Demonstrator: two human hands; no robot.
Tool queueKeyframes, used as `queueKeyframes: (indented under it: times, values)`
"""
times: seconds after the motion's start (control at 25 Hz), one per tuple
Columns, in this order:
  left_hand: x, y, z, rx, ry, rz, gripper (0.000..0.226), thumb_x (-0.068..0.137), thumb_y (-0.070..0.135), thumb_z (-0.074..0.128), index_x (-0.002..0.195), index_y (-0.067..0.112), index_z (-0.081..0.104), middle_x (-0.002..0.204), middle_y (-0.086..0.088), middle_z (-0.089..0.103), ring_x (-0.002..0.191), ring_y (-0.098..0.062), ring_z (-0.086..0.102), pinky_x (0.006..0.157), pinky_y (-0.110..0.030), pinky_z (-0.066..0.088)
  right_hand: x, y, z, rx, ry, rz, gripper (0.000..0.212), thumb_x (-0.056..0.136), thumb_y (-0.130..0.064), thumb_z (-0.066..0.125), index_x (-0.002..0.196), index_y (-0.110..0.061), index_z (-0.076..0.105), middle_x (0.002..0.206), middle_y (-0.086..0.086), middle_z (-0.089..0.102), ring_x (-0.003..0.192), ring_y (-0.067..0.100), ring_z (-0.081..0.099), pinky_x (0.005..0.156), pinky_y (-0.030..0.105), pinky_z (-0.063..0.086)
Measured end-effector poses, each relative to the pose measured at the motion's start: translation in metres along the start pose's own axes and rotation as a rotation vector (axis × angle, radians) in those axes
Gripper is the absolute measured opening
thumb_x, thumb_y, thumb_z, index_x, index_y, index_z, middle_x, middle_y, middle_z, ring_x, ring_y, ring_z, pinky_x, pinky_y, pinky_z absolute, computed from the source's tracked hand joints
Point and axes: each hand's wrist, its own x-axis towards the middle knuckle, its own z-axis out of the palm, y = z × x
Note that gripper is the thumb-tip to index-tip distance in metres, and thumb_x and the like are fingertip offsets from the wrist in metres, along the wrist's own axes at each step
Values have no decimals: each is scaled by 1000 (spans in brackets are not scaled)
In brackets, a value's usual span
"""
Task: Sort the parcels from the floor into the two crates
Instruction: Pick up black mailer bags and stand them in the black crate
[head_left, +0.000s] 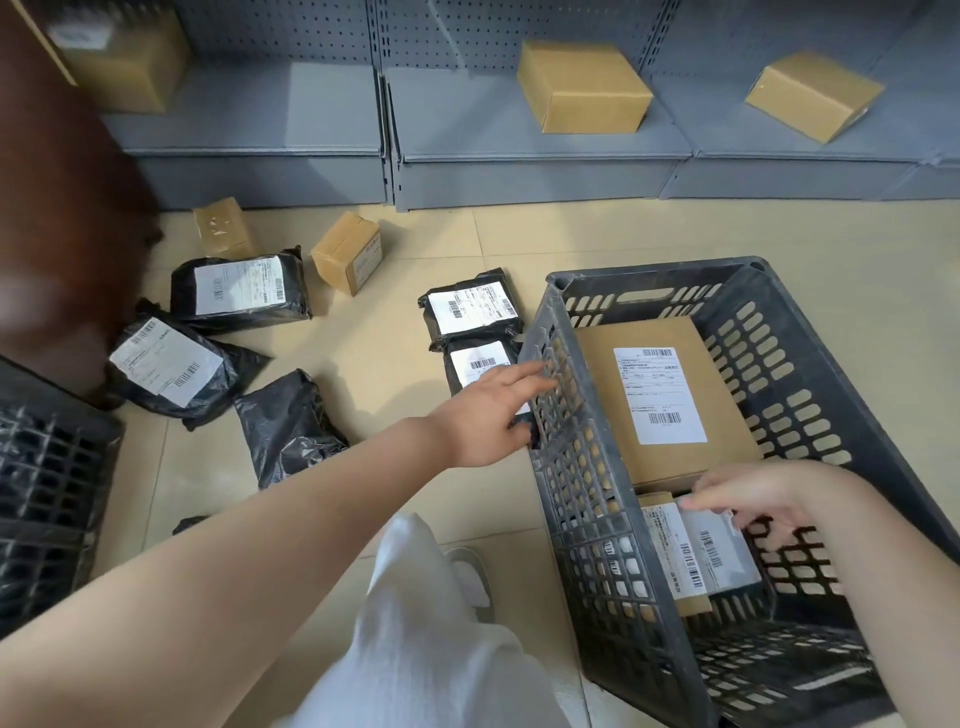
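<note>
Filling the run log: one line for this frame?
left hand: reaching to black mailer beside right crate | right hand: placing labelled parcel in right crate | floor: mailers, boxes remain

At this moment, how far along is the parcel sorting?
Done: a large flat box lies in the right crate. In hand: the right hand holds a small labelled parcel inside that crate; the left hand reaches for a black bag beside it. Left: four more black bags and two small boxes on the floor.

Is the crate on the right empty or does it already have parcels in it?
Not empty: the right crate holds a labelled cardboard box and smaller parcels.
</note>
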Motion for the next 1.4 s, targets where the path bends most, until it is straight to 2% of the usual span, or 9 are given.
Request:
queueKeyframes:
  times: [0.16,0.24,0.32,0.48,0.6,0.88,1.04,1.2,1.4]
  values:
    - [-23,-34,-16,-2,46,-145,56,94,17,52,147,25,37,162,0,17,146,-23,17,117,-31,19,-24,-74,-24,-299,220,-60,52,99,-44,51,141,-13,45,145,9,46,119,23,50,76,31,49]
    - [-38,-56,-21,10,49,-217,56,93,19,52,147,25,36,162,0,17,146,-24,17,118,-34,20,-27,-109,-27,-420,381,-130,25,99,-31,47,104,-11,60,110,10,59,91,20,52,57,26,38]
    - [-54,-83,-25,22,42,-295,57,93,19,52,147,25,35,161,0,17,146,-25,18,118,-36,21,-20,-136,-26,-431,542,-164,16,88,-26,48,83,-12,51,82,5,51,75,20,50,56,26,38]
    - [-86,-141,-29,35,34,-470,58,91,20,54,146,26,36,160,-1,19,145,-27,21,118,-38,22,-22,-186,-2,-451,896,-246,38,94,-27,52,126,-8,41,113,13,56,100,33,57,64,33,43]
    - [-111,-178,-25,29,34,-615,59,90,20,54,147,24,36,159,-3,22,145,-29,21,118,-40,22,-21,-219,27,-432,1065,-457,45,93,-24,54,133,-8,40,129,17,51,118,35,48,76,39,47]
    - [-148,-222,-1,44,-36,-713,57,92,18,50,147,24,37,155,-1,29,142,-27,26,116,-39,26,71,-256,100,-770,777,-413,49,90,-20,53,136,-14,37,134,10,47,124,29,44,87,37,46]
    - [-161,-239,12,-15,12,-778,59,91,16,51,147,22,36,154,-4,29,140,-27,29,115,-37,28,130,-250,111,-628,625,-348,53,94,-26,48,143,-15,31,143,11,39,131,31,38,97,41,44]
    - [-165,-248,21,-66,31,-724,61,91,11,47,149,24,32,160,-2,19,145,-26,22,118,-36,24,169,-237,113,-420,535,-318,65,101,-36,41,156,-22,11,163,8,12,144,33,20,114,43,30]
    - [-159,-250,22,-86,-3,-721,62,92,13,47,151,24,29,159,-2,23,137,-27,38,110,-32,34,184,-219,139,-442,419,-368,62,100,-44,42,156,-28,20,166,5,7,149,30,13,118,42,25]
